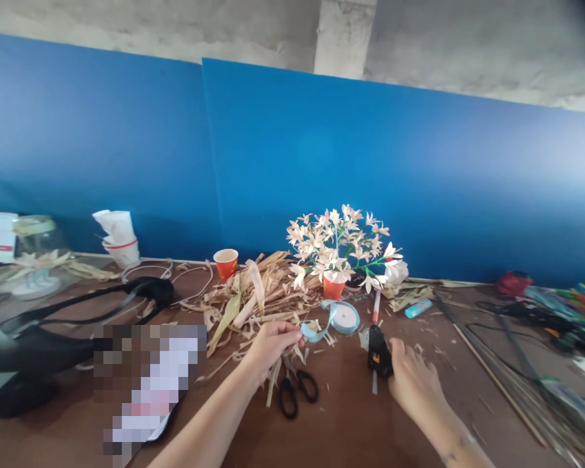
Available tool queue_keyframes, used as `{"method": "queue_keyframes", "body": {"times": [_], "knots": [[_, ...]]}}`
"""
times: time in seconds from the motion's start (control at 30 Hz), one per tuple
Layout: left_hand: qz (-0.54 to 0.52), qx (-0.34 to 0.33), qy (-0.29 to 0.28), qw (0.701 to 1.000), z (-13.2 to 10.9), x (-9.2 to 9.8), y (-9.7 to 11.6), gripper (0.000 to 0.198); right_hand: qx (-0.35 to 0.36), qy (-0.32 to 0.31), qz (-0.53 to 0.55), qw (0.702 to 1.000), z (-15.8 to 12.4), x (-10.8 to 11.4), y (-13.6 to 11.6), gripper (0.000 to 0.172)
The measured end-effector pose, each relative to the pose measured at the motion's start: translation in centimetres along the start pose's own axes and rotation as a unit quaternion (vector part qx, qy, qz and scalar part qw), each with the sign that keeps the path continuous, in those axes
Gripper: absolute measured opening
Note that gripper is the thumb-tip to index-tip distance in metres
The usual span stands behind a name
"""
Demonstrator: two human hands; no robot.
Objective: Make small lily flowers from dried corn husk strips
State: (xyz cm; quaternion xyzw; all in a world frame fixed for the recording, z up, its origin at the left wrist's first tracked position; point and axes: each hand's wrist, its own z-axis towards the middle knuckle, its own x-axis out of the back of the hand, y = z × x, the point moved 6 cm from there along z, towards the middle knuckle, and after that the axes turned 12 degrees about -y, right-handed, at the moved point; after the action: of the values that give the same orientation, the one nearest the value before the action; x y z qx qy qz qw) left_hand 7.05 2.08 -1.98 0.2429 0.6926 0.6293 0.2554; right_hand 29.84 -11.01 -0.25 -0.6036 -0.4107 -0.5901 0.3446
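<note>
Between the pinched fingertips of my left hand (275, 341) is the free end of a pale blue ribbon (316, 333). The ribbon runs to its roll (344, 318), lying flat on the table. My right hand (414, 374) rests at the right side of a black glue gun (380, 354), its fingers near the body; their grip is partly hidden. Black-handled scissors (297, 390) lie below my left hand. Behind the roll, white flowers on green stems (346, 244) stand in a red cup (333, 286).
Dried husks (268, 289) are heaped behind my left hand, near another red cup (225, 263). A black bag (43, 331) and a blurred-out phone-like object (158, 390) lie left. Sticks (497, 383), cables and a turquoise item (418, 308) are right. A blue partition stands behind.
</note>
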Motion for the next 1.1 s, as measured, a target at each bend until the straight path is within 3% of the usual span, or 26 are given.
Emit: {"method": "queue_keyframes", "body": {"times": [0.1,0.27,0.4,0.53,0.77,1.1], "knots": [[-0.009,0.003,-0.003,1.000,0.0,0.0,-0.1,0.019,0.060,0.042,0.050,0.996,0.7,0.1,-0.2,0.028],[-0.004,-0.004,-0.008,1.000,0.2,0.1,-0.1,0.022,0.166,0.129,0.219,0.953,1.1,3.5,-1.5,0.012],[-0.012,0.000,-0.014,1.000,0.2,0.1,-0.4,0.024,0.287,0.092,0.313,0.901,0.5,4.8,-6.1,0.014],[-0.035,0.009,-0.018,0.999,0.1,0.0,-0.4,0.026,0.369,0.067,0.332,0.866,0.2,4.5,-9.3,0.013],[-0.038,0.023,-0.019,0.999,-0.4,-0.6,0.5,0.021,0.388,0.059,0.364,0.845,0.6,3.1,-9.8,0.010],[-0.035,0.031,-0.030,0.998,-0.3,-0.7,-0.1,0.024,0.386,0.037,0.376,0.841,0.8,2.6,-9.6,0.009]]}}
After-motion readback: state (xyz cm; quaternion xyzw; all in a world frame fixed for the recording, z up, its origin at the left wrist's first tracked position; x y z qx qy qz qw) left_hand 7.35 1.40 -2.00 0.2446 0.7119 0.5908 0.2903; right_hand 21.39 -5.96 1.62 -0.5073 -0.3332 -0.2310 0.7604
